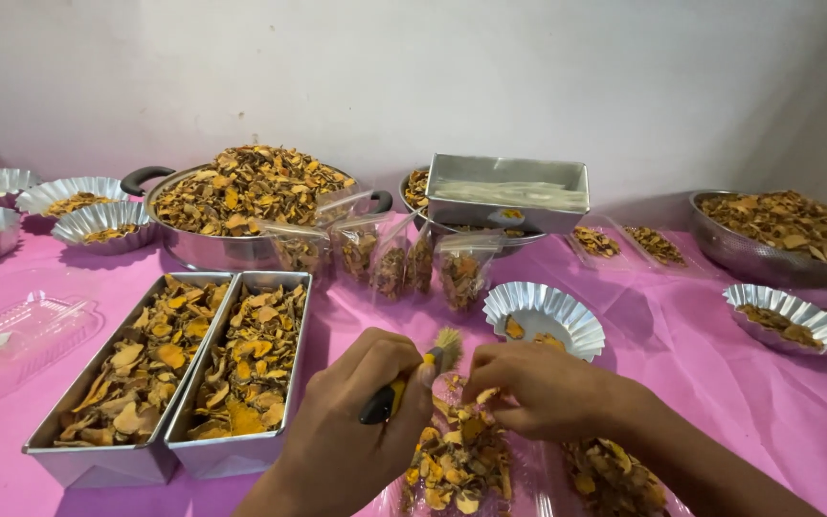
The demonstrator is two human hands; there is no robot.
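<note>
Currently my left hand [356, 412] is wrapped tight on the brush [404, 383], bristles at 12 o'clock. My right hand [538, 388] pinches a dried slice [486, 395] over the chip pile [457, 460]. Risk: brittle slice snaps, or bristles flick crumbs onto the cloth [720, 364].

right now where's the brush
In the head view, the brush is low centre, held in the left hand, bristles up beside the right hand.
</note>
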